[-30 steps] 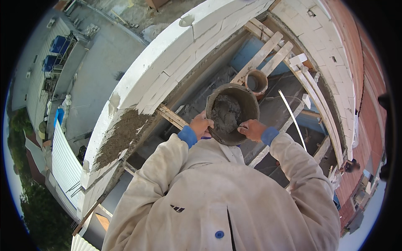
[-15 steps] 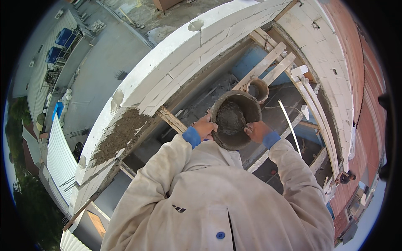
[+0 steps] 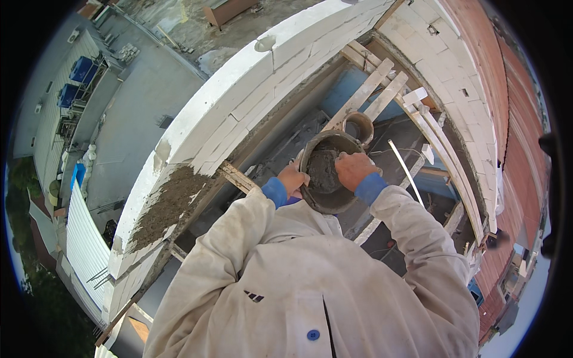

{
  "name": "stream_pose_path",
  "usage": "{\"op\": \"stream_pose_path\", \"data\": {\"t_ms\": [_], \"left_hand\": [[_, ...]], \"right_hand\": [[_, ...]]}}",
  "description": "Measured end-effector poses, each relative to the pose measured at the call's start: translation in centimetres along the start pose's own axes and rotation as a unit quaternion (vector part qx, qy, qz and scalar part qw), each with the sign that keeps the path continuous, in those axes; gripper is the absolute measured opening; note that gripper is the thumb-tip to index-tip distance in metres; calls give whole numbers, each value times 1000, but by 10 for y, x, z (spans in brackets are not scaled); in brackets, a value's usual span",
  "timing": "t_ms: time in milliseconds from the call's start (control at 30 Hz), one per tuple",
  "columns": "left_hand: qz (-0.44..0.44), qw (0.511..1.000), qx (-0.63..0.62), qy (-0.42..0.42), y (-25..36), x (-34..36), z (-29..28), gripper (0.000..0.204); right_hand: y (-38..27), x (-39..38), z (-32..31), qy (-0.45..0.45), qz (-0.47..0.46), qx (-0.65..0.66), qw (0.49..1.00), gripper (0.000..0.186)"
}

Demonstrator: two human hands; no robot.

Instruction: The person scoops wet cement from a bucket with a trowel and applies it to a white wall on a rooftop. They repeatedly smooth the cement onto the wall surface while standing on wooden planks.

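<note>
A round dark bucket point(image 3: 339, 201) of wet grey mortar point(image 3: 323, 170) is right in front of my body, tilted toward me. My left hand point(image 3: 293, 179) is closed on its left rim, with the thumb on the inner side. Over the right part of the bucket is my right hand point(image 3: 353, 170), its fingers curled above the mortar. Whatever those fingers may hold is hidden beneath the hand. A smaller mortar-stained bucket point(image 3: 359, 127) stands just beyond, by the end of the wooden planks point(image 3: 362, 92).
A curving white block wall point(image 3: 239, 101) runs along the left and far side, with a patch of brown mortar point(image 3: 170, 209) smeared on its face. Timber beams point(image 3: 439, 146) and a white pipe point(image 3: 406, 170) lie right. Below are gaps between beams. Red metal roofing point(image 3: 525, 131) is far right.
My right hand has left the bucket's right rim and moved left and up, over the mortar. My left hand keeps its hold on the left rim. The view has shifted slightly.
</note>
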State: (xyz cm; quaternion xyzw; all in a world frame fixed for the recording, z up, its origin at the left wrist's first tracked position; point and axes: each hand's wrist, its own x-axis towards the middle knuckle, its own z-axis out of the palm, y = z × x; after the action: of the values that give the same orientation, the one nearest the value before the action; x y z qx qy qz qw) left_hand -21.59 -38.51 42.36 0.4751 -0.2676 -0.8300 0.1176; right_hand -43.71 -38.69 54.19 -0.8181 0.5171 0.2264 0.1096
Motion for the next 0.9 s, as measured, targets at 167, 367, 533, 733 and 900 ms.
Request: {"op": "stream_pose_path", "data": {"t_ms": [167,367,533,733,900], "left_hand": [[2,1000,15,-4,3,2,4,78],[31,995,67,71,-3,17,17,85],[8,997,49,62,-9,16,14,88],[28,994,83,57,-3,4,2,84],[25,995,68,61,-7,-4,3,78]], "right_hand": [[-9,4,-26,-86,-51,-46,994,21],[20,50,-12,-162,103,-19,981,25],[65,73,18,-366,66,76,925,32],[75,32,60,-419,142,433,785,34],[41,-28,92,-306,165,606,715,35]]}}
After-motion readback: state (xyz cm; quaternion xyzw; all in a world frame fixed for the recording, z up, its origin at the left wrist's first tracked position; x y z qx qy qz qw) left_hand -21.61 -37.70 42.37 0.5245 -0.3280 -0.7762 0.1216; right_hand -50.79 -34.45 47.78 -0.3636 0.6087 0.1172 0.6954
